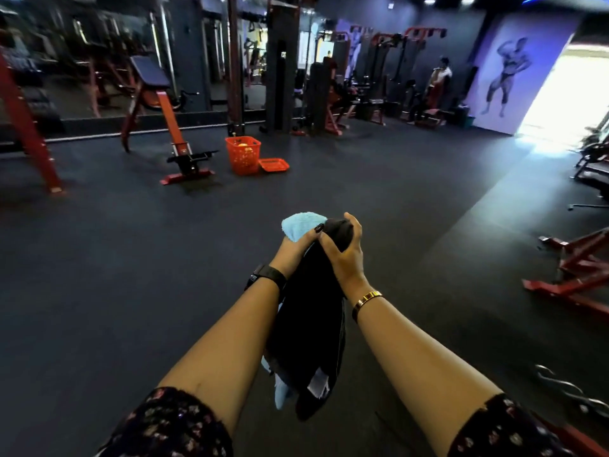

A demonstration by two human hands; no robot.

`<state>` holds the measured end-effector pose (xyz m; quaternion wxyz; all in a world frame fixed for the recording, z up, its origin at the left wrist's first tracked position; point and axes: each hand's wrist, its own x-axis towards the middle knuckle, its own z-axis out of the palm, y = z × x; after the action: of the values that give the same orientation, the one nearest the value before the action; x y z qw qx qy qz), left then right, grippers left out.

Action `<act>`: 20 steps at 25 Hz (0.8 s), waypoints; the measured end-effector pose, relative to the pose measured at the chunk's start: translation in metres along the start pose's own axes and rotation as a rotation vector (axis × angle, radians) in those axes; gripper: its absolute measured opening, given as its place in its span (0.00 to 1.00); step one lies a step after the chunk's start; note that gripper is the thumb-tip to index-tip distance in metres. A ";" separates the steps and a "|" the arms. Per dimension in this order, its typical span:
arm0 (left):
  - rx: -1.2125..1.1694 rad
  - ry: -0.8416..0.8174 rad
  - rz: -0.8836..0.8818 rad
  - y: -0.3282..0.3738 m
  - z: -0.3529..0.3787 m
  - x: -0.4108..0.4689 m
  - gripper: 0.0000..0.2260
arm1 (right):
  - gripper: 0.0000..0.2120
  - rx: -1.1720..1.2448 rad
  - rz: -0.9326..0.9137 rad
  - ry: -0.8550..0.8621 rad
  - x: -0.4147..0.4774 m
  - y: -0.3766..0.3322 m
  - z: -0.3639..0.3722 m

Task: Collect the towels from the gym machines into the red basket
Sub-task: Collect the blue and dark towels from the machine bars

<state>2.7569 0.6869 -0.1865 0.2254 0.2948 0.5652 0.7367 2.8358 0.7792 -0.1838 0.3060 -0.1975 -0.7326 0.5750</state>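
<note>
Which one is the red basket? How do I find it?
Look across the dark floor to the slanted red bench. Just right of its foot stands the red basket. It is tall with holes, while the flat red tray beside it lies low.

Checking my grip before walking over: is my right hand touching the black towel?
Touching. The head view shows the right hand with fingers curled round the top of the black towel.

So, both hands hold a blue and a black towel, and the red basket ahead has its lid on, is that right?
Only the lid is wrong: in the head view it lies on the floor beside the open red basket.
</note>
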 end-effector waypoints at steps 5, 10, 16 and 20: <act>-0.007 0.083 -0.019 -0.013 -0.055 0.043 0.16 | 0.36 0.033 0.010 -0.080 0.047 0.010 0.053; 0.004 0.161 0.007 -0.026 -0.088 0.102 0.15 | 0.32 0.073 0.016 -0.159 0.114 0.029 0.086; 0.031 0.235 0.064 -0.047 -0.110 0.221 0.18 | 0.31 0.108 0.011 -0.258 0.245 0.063 0.106; 0.027 0.281 0.032 -0.053 -0.109 0.309 0.10 | 0.31 0.141 0.025 -0.305 0.338 0.076 0.105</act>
<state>2.4574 0.8301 -0.2023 0.1280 0.2007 0.5962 0.7667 2.5121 0.9397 -0.1985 0.1971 -0.0950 -0.7260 0.6519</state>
